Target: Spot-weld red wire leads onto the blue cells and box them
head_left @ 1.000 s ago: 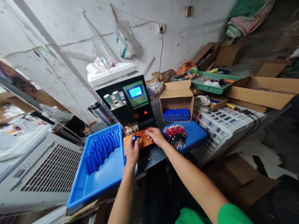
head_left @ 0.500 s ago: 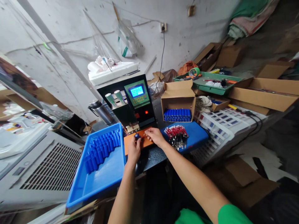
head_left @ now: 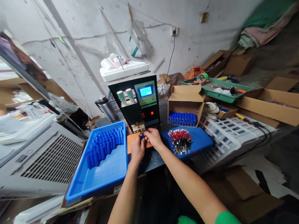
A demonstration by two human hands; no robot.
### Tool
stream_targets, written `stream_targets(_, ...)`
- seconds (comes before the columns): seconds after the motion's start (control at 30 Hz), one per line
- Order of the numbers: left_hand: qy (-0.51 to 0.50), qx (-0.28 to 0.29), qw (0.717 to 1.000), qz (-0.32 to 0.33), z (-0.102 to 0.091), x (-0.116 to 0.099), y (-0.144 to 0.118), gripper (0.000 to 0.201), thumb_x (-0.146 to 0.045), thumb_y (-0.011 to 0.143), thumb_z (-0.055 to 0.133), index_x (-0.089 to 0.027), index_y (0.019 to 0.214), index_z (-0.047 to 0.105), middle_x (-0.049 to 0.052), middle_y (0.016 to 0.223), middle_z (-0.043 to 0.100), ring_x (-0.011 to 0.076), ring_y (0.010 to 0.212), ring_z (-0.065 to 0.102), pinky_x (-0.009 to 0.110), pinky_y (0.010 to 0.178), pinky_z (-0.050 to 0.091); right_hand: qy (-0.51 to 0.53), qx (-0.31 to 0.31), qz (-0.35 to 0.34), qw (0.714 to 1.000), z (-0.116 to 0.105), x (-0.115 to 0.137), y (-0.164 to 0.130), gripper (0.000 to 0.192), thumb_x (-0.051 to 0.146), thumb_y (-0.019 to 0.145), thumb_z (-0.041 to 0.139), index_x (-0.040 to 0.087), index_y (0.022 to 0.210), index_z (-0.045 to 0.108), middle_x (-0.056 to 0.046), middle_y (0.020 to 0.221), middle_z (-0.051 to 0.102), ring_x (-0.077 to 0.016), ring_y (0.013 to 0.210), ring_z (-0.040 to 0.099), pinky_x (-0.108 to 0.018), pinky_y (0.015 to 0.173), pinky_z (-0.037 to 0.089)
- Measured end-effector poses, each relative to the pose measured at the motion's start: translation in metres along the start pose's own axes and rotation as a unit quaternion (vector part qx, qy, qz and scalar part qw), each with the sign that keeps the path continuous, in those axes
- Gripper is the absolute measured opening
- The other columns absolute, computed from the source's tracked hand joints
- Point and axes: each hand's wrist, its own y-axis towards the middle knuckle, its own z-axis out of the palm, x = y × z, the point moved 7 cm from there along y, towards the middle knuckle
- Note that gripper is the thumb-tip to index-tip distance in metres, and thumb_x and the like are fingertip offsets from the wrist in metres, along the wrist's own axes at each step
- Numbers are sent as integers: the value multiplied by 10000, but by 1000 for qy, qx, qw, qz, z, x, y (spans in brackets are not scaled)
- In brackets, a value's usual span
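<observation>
My left hand grips a blue cylindrical battery cell between thumb and fingers, its end facing up. Close against it, my right hand is closed in a pinch at the cell's far end; whatever is between those fingertips is too small to make out. Both hands are over an orange board, just below the electrodes of a black spot welder with a lit blue screen. Left of them, a blue tray holds rows of upright blue cells.
A bundle of red and black wires lies on a blue pad at the right. Behind it stands an open carton of blue cells. A steel flask stands left of the welder, a green tray at the back right.
My right hand has come in against the cell, closing the gap between my hands. The cell is now nearer the welder's electrodes. The whole view has shifted slightly.
</observation>
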Motion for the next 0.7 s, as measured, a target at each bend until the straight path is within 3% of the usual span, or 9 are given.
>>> stream_targets(0.27, 29, -6, 1000, 2, -1, -3, 1, 210, -337, 946, 439, -172, 957, 569, 56, 762, 617, 190, 684, 565, 291, 640, 347, -129, -22, -62, 989, -1, 8, -4, 244, 389, 788, 617, 176, 680, 572, 4, 555, 556, -142, 515, 527, -204, 461, 377)
stream_targets(0.5, 42, -5, 999, 2, 0, -1, 3, 196, -303, 951, 425, -169, 988, 563, 97, 880, 661, 232, 835, 627, 318, 715, 401, -193, -44, -64, 978, -1, 9, -6, 183, 309, 845, 608, 175, 722, 593, -17, 627, 624, -163, 575, 598, -208, 488, 416)
stream_targets(0.7, 48, -9, 999, -1, 1, -1, 4, 178, -298, 945, 429, -171, 960, 553, 104, 892, 660, 239, 844, 624, 326, 730, 406, -209, -53, -58, 975, -1, 12, -7, 137, 242, 860, 613, 167, 746, 609, -18, 659, 646, -159, 584, 613, -207, 508, 439)
